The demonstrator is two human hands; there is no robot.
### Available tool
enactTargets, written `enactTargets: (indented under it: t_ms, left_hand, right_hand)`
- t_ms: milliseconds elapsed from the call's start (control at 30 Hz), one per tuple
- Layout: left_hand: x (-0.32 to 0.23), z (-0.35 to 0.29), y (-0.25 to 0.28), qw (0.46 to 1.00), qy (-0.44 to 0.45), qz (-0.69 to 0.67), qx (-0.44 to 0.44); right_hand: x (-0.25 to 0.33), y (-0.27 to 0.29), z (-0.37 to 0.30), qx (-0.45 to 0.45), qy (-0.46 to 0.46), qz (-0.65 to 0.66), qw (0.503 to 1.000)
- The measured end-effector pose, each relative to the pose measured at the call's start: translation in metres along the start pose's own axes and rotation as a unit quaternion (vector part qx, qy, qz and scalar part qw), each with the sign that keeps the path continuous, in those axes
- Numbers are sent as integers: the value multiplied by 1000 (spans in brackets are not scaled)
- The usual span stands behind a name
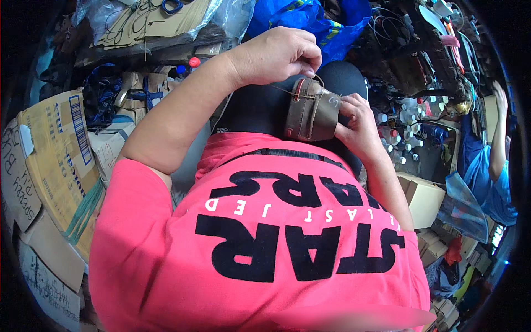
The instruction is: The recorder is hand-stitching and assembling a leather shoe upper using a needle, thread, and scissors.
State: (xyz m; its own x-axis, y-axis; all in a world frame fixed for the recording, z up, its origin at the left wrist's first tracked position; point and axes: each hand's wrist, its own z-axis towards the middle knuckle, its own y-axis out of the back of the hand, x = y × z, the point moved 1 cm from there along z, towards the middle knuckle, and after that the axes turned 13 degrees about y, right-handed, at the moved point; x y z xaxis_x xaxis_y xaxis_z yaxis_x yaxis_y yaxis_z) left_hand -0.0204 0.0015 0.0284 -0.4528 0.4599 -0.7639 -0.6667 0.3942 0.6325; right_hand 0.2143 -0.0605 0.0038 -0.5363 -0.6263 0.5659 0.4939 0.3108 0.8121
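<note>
A brown leather shoe upper (308, 113) with red edging rests on my dark-clothed lap, a thick seam of stitching running down its middle. My right hand (358, 123) grips its right side, the thumb and fingers closed on the leather. Just above the upper, my left hand (287, 54) is closed in a pinch at the end of a thin cord (319, 81) that loops up from the leather. Another thin strand stretches left from the upper. Whether a needle is between the left fingertips cannot be seen.
Cardboard boxes (61, 160) stand on the left. Flat brown leather pieces (149, 25) lie at the far left, near a blue bag (326, 27). Several small bottles (409, 124) stand on the right. Beyond them is another person in a blue shirt (487, 177), one arm raised.
</note>
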Motion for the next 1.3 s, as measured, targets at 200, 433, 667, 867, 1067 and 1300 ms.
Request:
enactTargets:
  t_ms: [200, 433, 667, 867, 1067, 1300]
  left_hand:
    - [2, -4, -2, 999, 1, -19, 45]
    - [2, -13, -24, 998, 30, -28, 42]
    - [-3, -26, -40, 999, 47, -7, -5]
    - [-5, -60, -37, 986, 164, 18, -29]
    - [-11, -76, -13, 990, 134, 12, -45]
    - [-14, -85, 29, 989, 138, 53, -24]
  right_hand:
    - [2, -1, 1, -11, 6, 0, 1000]
    - [1, -5, 3, -23, 25, 6, 999]
    - [8, 3, 2, 44, 44, -160, 985]
    - [17, 14, -8, 99, 53, -237, 965]
    - [18, 20, -17, 137, 77, -238, 959]
    - [18, 23, -41, 164, 93, -200, 961]
